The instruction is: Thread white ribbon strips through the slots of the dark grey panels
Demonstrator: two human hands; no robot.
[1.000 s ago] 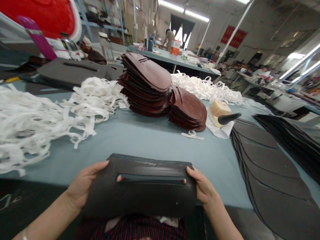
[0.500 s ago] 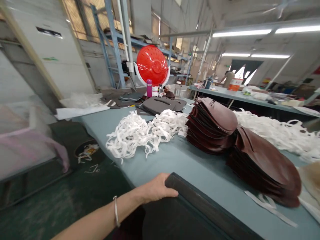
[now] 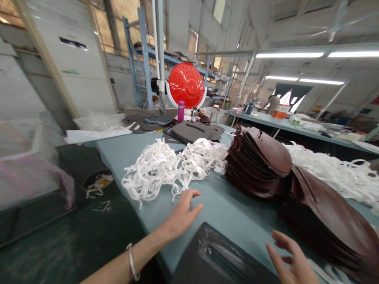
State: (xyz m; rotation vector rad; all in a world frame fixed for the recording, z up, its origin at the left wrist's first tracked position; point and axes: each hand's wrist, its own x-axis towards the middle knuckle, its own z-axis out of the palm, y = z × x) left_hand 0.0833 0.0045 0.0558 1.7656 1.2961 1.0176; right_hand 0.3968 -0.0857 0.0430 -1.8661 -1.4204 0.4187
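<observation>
My left hand point(image 3: 184, 213) hovers over the blue-grey table point(image 3: 160, 219), fingers apart and nothing in them. Just in front of it lies a tangle of white fabric strips point(image 3: 154, 169). Below and to its right is a dark grey flat panel point(image 3: 192, 258) with a long slot, lying at the table's near edge and cut off by the frame. My right hand point(image 3: 291, 258), open and also bare, is to the right of the panel, partly out of view. Near it rise two stacks of glossy brown leather-like pieces, a far stack point(image 3: 260, 157) and a near stack point(image 3: 328, 217).
More white strips point(image 3: 331, 163) lie behind the brown stacks. Grey cut pieces point(image 3: 192, 132), a purple bottle point(image 3: 181, 111) and a red round heater-like dish point(image 3: 186, 85) stand farther back. A lined bin point(image 3: 32, 173) is on the left. Another person point(image 3: 271, 104) is at a far table.
My left hand has let go of the dark panel and moved forward, opening out. The panel now lies flatter on the table. My right hand has come into view at the lower right.
</observation>
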